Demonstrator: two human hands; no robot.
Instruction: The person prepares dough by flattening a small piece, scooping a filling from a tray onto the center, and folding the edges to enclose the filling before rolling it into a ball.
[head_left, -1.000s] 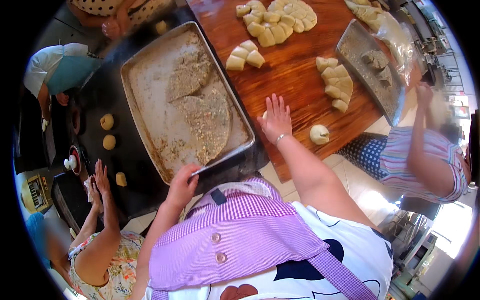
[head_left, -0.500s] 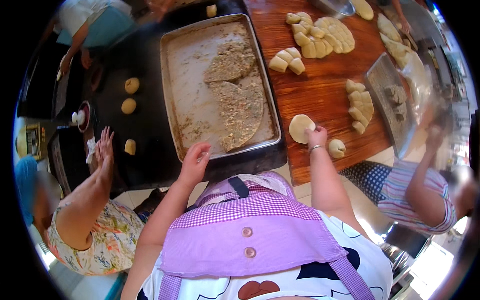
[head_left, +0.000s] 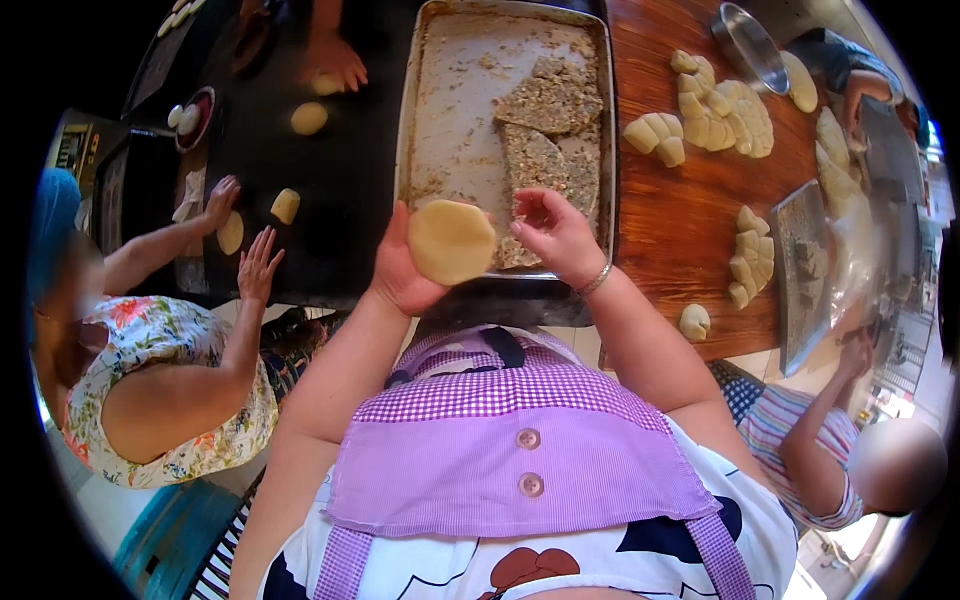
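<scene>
A flat, round disc of pale dough [head_left: 452,242] lies in my left hand [head_left: 408,262], with the thumb along its edge and the palm beneath. Beside it, my right hand [head_left: 562,238] hovers over the near edge of the large metal tray [head_left: 440,130]. Its fingers are curled but apart from the thumb, and I see nothing between them. On the tray's right side rests a speckled, crumbly filling mixture [head_left: 540,150], partly hidden by my right hand.
Several cut dough pieces [head_left: 725,110] and a dough ball [head_left: 694,321] sit on the wooden table [head_left: 660,230]. A metal bowl [head_left: 750,45] stands at the far right. On the black surface, co-workers' hands [head_left: 258,262] work near dough balls [head_left: 309,118].
My right hand has left the wooden table and come over the tray. The dough disc has passed from my right hand to my left. The view has shifted left.
</scene>
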